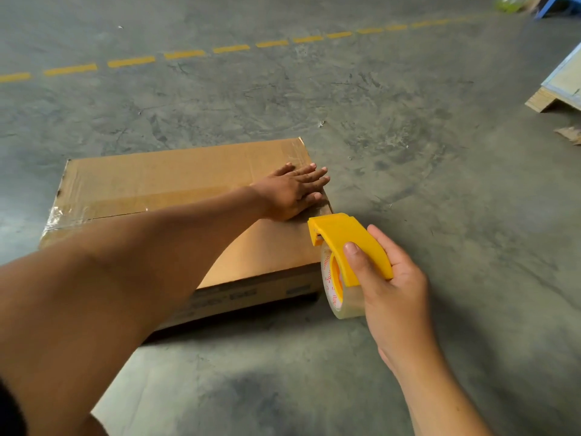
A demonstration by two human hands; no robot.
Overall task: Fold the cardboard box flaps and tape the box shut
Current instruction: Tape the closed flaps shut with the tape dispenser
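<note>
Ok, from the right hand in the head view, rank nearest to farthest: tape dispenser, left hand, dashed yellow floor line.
1. Tape dispenser: held in the right hand.
2. Left hand: up-left, flat on the box.
3. Dashed yellow line: far across the floor.

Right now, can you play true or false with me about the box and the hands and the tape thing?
1. The left hand lies flat on the cardboard box. True.
2. The right hand holds a blue tape dispenser. False: the tape dispenser is yellow.
3. The box stands on a table. False: it sits on the concrete floor.
4. Clear tape already runs along the box's middle seam. True.
5. The dispenser is at the box's right edge. True.
</note>
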